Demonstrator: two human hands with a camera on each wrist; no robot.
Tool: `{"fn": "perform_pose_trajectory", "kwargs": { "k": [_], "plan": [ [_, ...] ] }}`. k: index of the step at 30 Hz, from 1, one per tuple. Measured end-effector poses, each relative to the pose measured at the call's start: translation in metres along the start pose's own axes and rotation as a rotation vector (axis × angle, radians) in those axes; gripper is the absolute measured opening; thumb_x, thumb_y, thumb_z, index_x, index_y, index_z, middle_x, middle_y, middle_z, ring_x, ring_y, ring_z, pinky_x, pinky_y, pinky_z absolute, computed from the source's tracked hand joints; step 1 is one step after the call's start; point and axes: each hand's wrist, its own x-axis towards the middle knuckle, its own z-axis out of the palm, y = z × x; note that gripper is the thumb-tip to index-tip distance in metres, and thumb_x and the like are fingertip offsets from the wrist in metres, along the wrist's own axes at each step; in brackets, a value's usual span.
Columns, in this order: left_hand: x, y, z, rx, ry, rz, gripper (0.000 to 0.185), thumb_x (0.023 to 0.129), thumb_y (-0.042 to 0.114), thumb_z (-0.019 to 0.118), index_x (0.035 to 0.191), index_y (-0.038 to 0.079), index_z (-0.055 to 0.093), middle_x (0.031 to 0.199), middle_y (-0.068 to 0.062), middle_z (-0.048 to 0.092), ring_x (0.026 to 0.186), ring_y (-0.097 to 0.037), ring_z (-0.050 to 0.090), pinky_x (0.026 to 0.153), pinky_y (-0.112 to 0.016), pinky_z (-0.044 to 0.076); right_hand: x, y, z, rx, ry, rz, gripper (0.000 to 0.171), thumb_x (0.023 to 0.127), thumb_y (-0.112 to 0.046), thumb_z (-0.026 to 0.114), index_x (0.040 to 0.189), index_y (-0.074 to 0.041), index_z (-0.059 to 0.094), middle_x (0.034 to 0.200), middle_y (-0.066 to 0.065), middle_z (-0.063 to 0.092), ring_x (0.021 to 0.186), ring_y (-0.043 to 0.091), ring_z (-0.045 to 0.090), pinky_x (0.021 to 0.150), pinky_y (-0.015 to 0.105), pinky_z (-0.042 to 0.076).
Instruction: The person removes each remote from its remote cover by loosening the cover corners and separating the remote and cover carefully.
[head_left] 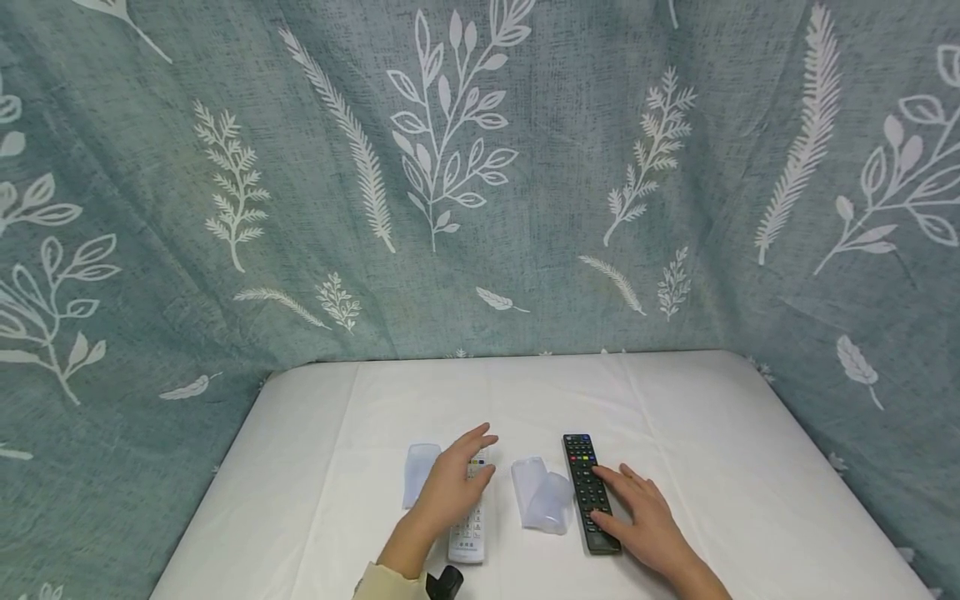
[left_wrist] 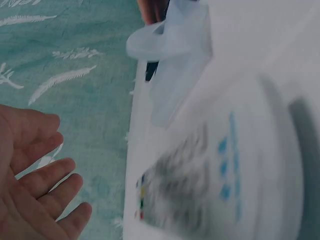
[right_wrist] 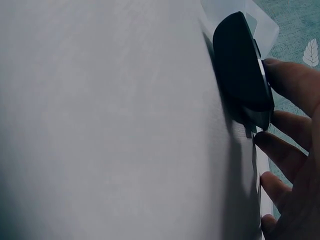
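Note:
My left hand [head_left: 452, 490] hovers over a white remote control [head_left: 467, 543], fingers spread and apart from it in the left wrist view. That remote lies lengthwise on the table with its buttons up, partly hidden by the hand. To the right, a black remote control [head_left: 587, 487] lies at a slight tilt. My right hand [head_left: 651, 523] touches it with the thumb and forefinger along its right side, the fingers fairly straight. Between the remotes lies a translucent sleeve [head_left: 546, 508], bent or overlapping. Another translucent sleeve [head_left: 420, 465] lies flat left of the white remote, partly behind my left hand.
A white cloth covers the table [head_left: 315, 467]. Behind and around it hangs a green-blue curtain [head_left: 540, 275] with white leaf prints. A black strap or device [head_left: 446, 582] sits by my left wrist, below the white remote.

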Motion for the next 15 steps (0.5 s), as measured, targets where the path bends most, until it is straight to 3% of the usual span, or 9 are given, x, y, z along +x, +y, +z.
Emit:
{"fn": "perform_pose_trajectory", "kwargs": {
  "k": [4,9,15],
  "plan": [
    [-0.006,-0.009,-0.020,0.068,0.095,-0.024,0.043,0.095,0.016,0.066,0.138,0.015,0.059,0.157,-0.003,0.045,0.145,-0.028,0.042,0.117,-0.051,0.039,0.002,0.001,0.000,0.002,0.001,-0.017,0.067,0.085,-0.045,0.074,0.144,-0.021,0.053,0.150,0.017,0.051,0.145,0.048,0.033,0.117,0.073,0.014],
    [-0.017,-0.025,-0.036,0.131,0.167,-0.055,0.045,0.093,0.016,0.069,0.137,0.016,0.060,0.157,-0.002,0.044,0.145,-0.029,0.043,0.116,-0.052,0.040,0.002,0.003,-0.003,-0.020,0.017,-0.022,0.066,0.086,-0.043,0.074,0.144,-0.018,0.053,0.149,0.017,0.053,0.144,0.048,0.034,0.116,0.073,0.017],
    [-0.030,-0.043,-0.042,0.288,0.228,-0.045,0.050,0.088,0.018,0.074,0.136,0.015,0.061,0.159,-0.008,0.040,0.142,-0.034,0.045,0.112,-0.055,0.043,-0.002,0.007,-0.003,-0.121,0.145,-0.108,0.059,0.086,-0.034,0.076,0.139,-0.017,0.058,0.146,0.012,0.056,0.141,0.045,0.038,0.113,0.073,0.021]
  ]
}}
